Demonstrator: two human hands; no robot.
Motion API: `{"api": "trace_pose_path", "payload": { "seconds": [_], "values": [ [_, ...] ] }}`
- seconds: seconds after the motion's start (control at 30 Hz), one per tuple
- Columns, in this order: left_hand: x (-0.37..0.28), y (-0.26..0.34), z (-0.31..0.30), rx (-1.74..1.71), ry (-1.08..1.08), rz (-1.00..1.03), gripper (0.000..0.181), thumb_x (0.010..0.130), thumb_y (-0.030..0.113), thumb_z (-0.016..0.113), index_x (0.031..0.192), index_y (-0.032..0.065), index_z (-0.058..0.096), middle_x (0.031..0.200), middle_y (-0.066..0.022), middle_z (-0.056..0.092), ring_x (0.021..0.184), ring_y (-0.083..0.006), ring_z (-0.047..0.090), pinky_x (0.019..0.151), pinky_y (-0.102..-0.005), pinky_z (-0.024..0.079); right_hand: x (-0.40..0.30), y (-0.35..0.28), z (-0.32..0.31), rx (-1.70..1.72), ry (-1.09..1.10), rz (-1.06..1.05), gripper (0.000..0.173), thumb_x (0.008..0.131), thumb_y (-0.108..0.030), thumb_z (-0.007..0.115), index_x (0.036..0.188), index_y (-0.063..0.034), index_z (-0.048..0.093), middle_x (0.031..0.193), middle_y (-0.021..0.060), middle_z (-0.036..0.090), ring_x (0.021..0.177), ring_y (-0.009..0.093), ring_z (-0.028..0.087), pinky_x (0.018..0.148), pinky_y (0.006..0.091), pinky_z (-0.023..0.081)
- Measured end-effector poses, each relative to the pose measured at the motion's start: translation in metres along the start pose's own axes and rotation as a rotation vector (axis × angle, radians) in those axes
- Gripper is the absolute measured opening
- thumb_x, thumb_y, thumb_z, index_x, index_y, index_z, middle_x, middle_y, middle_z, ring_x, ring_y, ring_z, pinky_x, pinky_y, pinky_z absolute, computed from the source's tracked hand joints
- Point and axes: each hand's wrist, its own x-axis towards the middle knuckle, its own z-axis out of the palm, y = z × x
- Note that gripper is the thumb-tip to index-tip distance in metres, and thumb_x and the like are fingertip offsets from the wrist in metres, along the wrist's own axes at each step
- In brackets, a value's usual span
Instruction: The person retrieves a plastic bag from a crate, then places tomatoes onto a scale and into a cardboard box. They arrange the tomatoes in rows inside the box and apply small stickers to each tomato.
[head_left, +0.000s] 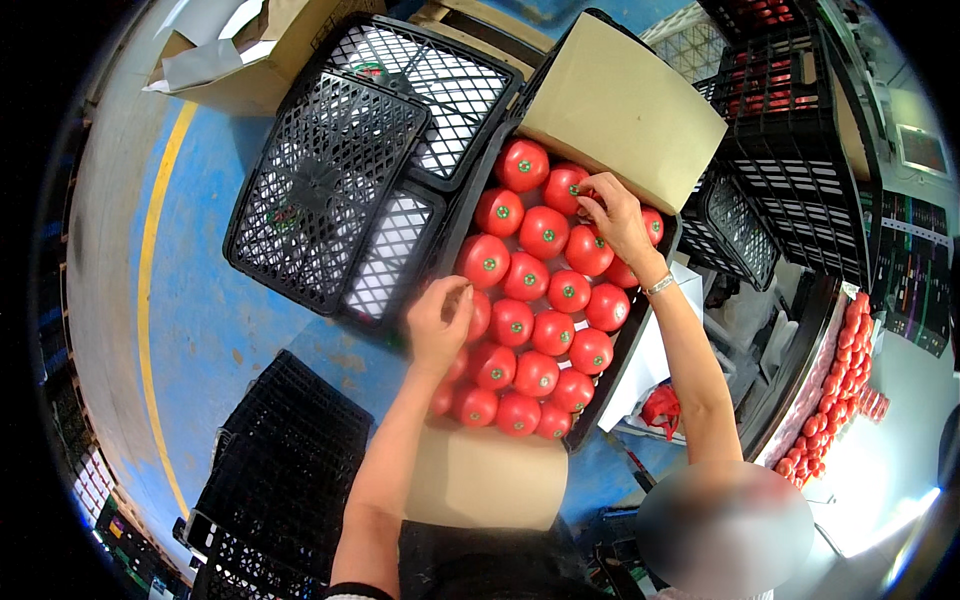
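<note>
Red tomatoes (544, 232) sit in rows in a black plastic crate (581, 420), most with a small round green mark on top. My left hand (442, 319) is at the crate's left side, thumb and fingers curled close together beside a tomato (478, 315); whether they pinch something small is unclear. Near the far end, my right hand (613, 217), with a bracelet (660, 283) at the wrist, has its fingertips at the green mark of another tomato (562, 187). Its fingers partly hide the tomatoes beneath. Cardboard flaps stand at the far end (626, 105) and near end (487, 472).
Black mesh crates (326, 187) with white lining lie to the left. More black crates stand at lower left (292, 442) and upper right (795, 172). An open cardboard box (255, 75) is at upper left. Many tomatoes (840, 382) lie along a surface at right.
</note>
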Motion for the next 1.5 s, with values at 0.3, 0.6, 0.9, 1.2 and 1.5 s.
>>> {"api": "trace_pose_path", "payload": {
  "seconds": [0.3, 0.6, 0.9, 1.2, 1.5],
  "values": [
    [0.0, 0.004, 0.001, -0.002, -0.003, -0.019, 0.01, 0.083, 0.001, 0.062, 0.093, 0.002, 0.061, 0.075, -0.0027, 0.061, 0.065, -0.0075, 0.057, 0.061, -0.0217, 0.046, 0.022, -0.002, -0.008, -0.31, -0.084, -0.248, 0.007, 0.085, -0.006, 0.054, 0.089, -0.0021, 0.051, 0.085, 0.0144, 0.055, 0.072, 0.036, 0.058, 0.063, 0.0442, 0.047],
    [-0.001, -0.002, 0.0, 0.005, -0.021, -0.037, 0.009, 0.084, 0.001, 0.061, 0.093, 0.001, 0.061, 0.076, -0.0035, 0.061, 0.065, -0.0078, 0.058, 0.062, -0.0215, 0.047, 0.036, 0.004, -0.014, -0.42, -0.29, -0.27, 0.011, 0.085, -0.011, 0.055, 0.083, -0.0006, 0.05, 0.081, 0.0179, 0.055, 0.075, 0.037, 0.057, 0.067, 0.0463, 0.046],
    [0.0, 0.002, 0.001, 0.01, -0.006, -0.016, 0.012, 0.084, 0.003, 0.062, 0.095, 0.0012, 0.061, 0.079, -0.0052, 0.063, 0.067, -0.0083, 0.06, 0.063, -0.0222, 0.048, 0.03, -0.006, -0.02, -0.215, -0.228, -0.239, 0.013, 0.085, -0.012, 0.057, 0.088, -0.0006, 0.052, 0.087, 0.0177, 0.055, 0.08, 0.039, 0.056, 0.07, 0.0464, 0.045],
    [0.001, -0.001, 0.0, -0.111, 0.0, -0.053, 0.021, 0.086, 0.0, 0.058, 0.107, -0.0008, 0.059, 0.088, -0.0063, 0.064, 0.073, -0.0104, 0.062, 0.067, -0.0234, 0.051, -0.001, -0.067, 0.016, 0.293, -0.245, 0.114, 0.008, 0.086, -0.007, 0.058, 0.087, 0.001, 0.058, 0.078, 0.0092, 0.058, 0.065, 0.017, 0.06, 0.059, 0.0289, 0.048],
    [0.001, -0.004, -0.003, -0.191, -0.021, -0.157, 0.016, 0.087, 0.003, 0.06, 0.102, -0.0017, 0.06, 0.087, -0.0046, 0.063, 0.072, -0.0082, 0.062, 0.063, -0.0218, 0.052, -0.029, -0.113, 0.087, 0.531, -0.222, 0.188, 0.008, 0.084, -0.003, 0.059, 0.088, 0.0035, 0.057, 0.084, 0.0108, 0.057, 0.064, 0.017, 0.063, 0.057, 0.0271, 0.05]
  ]
}}
